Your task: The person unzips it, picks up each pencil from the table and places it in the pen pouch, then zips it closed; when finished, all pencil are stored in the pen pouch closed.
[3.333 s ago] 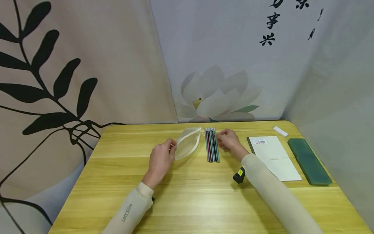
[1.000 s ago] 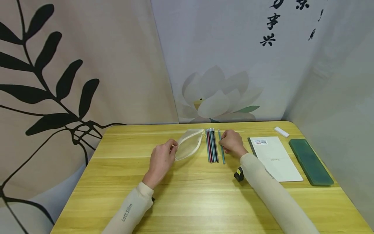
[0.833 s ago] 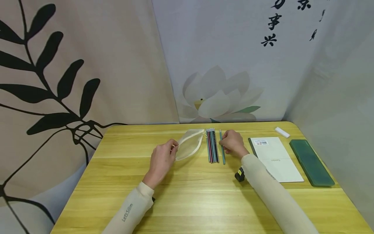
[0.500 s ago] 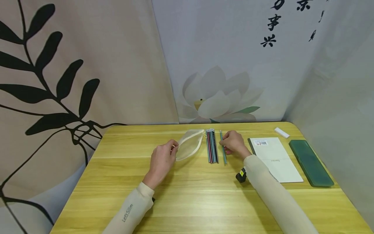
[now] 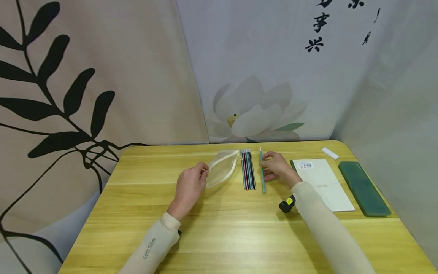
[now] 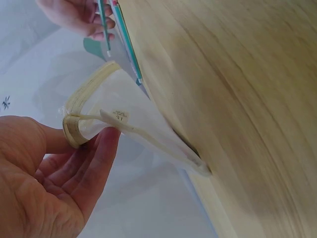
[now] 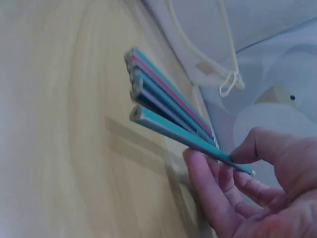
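My left hand pinches one end of a translucent pouch with a cream zipper edge. The pouch mouth gapes toward the right, and a small printed label shows in the left wrist view. A teal pencil is pinched between thumb and fingers of my right hand; in the right wrist view it casts a shadow on the wood below. Just left of it, between pouch and right hand, a row of several pencils in teal, red and dark colours lies side by side on the table.
A white notebook with a dark spine lies right of my right hand, partly behind the sleeve. Beyond it are a dark green flat case and a small white block. The wooden table meets a printed curtain at the back.
My right hand has taken one teal pencil from the row, drawn it to the right and lifted it. My left hand still holds the pouch in nearly the same place.
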A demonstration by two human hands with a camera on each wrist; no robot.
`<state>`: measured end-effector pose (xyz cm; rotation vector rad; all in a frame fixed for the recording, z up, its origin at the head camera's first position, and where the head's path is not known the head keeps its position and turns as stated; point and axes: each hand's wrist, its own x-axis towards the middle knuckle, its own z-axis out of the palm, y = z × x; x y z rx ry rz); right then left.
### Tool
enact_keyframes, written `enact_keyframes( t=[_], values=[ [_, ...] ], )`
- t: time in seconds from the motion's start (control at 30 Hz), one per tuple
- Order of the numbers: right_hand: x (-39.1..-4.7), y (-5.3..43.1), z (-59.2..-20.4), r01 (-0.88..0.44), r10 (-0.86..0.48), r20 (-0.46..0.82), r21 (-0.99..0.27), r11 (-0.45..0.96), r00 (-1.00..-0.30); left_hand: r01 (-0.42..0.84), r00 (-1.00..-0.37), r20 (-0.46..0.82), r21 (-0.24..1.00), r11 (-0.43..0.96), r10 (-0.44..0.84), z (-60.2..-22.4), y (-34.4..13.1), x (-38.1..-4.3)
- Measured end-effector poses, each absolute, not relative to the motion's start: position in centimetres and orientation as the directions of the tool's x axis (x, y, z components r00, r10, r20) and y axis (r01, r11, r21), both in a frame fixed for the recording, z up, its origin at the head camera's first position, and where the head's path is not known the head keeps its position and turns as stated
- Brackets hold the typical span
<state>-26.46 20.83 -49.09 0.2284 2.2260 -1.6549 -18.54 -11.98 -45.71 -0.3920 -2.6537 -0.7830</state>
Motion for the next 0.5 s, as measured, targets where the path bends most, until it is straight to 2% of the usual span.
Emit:
enact_keyframes(
  t=[0.27,0.5],
  values=[
    [-24.7,19.3,-47.8,0.316,-0.225,-0.347,-0.935,0.163,-0.911,0.347,-0.907,0.389,0.471,0.811,0.162,-45.5,-11.7,-18.6],
    [-22.6,16.4,-46.6,0.367,-0.378,-0.345,-0.930,0.017,-0.859,0.340,-0.909,0.385,0.469,0.815,0.157,-45.5,-11.4,-18.7]
  ],
)
